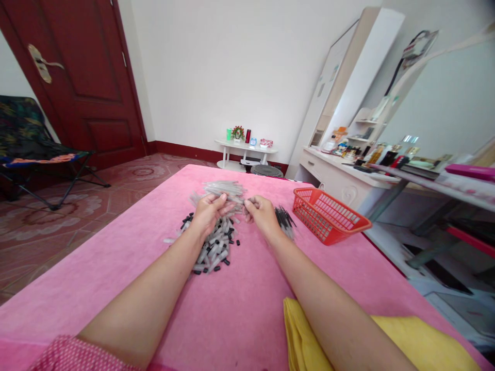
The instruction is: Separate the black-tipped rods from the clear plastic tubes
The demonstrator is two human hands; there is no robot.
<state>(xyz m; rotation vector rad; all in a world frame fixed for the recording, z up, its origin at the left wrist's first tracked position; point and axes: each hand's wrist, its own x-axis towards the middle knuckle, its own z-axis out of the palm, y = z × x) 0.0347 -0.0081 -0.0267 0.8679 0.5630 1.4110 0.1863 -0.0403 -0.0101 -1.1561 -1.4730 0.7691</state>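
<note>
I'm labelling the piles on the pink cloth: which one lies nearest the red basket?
The thin dark sticks, between the right hand and the basket; the pale pile and the mixed heap lie farther left.

left hand (209, 211) over far edge of short clear tubes (214, 252) and black bits (238, 242). right hand (262, 212) near it, curled; can't tell what either grips. long clear sticks (223, 186) just beyond both. right of right hand: black rods (285, 222), then red basket (323, 226).
</note>
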